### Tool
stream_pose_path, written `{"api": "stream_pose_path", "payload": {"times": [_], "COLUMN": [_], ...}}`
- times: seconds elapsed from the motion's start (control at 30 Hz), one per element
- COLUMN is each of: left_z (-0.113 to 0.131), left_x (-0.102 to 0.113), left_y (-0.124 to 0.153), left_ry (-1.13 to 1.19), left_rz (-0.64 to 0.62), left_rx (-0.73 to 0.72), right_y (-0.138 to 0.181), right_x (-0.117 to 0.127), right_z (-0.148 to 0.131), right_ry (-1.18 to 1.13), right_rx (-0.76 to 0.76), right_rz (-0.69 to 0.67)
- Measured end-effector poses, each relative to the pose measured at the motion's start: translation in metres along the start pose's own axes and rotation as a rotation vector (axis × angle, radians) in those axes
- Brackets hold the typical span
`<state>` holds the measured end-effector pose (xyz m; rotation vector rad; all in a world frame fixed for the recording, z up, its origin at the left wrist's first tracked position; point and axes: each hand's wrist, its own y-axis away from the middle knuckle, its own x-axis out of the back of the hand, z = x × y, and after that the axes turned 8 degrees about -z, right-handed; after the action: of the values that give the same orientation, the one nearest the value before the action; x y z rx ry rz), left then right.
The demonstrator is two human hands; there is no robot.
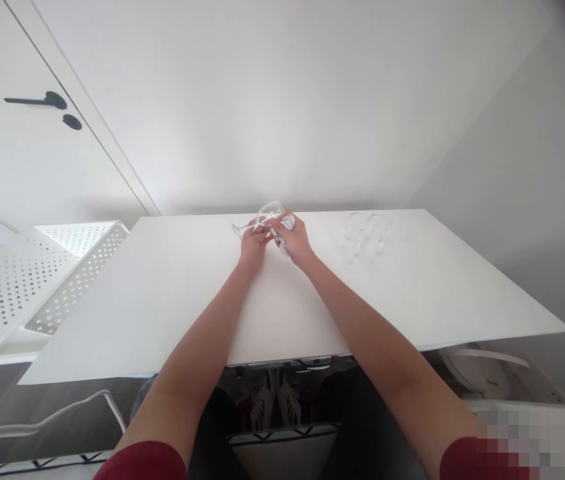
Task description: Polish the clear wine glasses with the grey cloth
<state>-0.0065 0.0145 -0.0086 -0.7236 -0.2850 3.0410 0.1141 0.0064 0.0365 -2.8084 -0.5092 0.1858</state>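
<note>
Near the back of the white table, a clear wine glass lies tilted sideways in my hands, its bowl to the right and its foot to the left. The fingers of my left hand are closed around its stem. My right hand grips a crumpled white cloth and presses it against the glass bowl. Part of the cloth is hidden by the fingers.
On the right half of the white table stand several clear glasses, hard to make out against the surface. A white perforated rack is at the left. A wall rises behind the table, and a door with a dark handle is at upper left.
</note>
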Motion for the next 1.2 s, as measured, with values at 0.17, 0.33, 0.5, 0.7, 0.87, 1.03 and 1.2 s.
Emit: {"api": "stream_pose_path", "payload": {"times": [0.17,0.33,0.5,0.7,0.87,1.03,1.2], "left_z": [0.006,0.001,0.003,0.007,0.003,0.002,0.005], "left_x": [-0.010,-0.008,-0.001,0.002,0.001,-0.004,-0.006], "left_y": [0.005,0.005,0.002,0.002,0.001,0.005,0.006], "left_ry": [0.029,0.007,0.075,0.051,0.005,-0.075,-0.057], "left_rz": [-0.158,-0.145,0.016,0.171,0.212,0.113,0.116], "left_rx": [0.020,0.007,-0.077,-0.058,-0.047,-0.009,-0.039], "right_y": [0.000,-0.002,-0.006,-0.014,-0.011,-0.008,-0.008], "right_x": [0.032,0.029,0.040,0.049,0.044,0.038,0.036], "right_z": [0.036,0.041,0.037,0.043,0.044,0.046,0.040], "right_ry": [-0.191,-0.165,-0.450,-0.484,-0.396,-0.204,-0.306], "right_rx": [-0.078,-0.100,-0.037,0.031,-0.030,-0.036,-0.059], "right_rz": [0.005,-0.072,-0.065,0.139,0.162,0.106,-0.008]}}
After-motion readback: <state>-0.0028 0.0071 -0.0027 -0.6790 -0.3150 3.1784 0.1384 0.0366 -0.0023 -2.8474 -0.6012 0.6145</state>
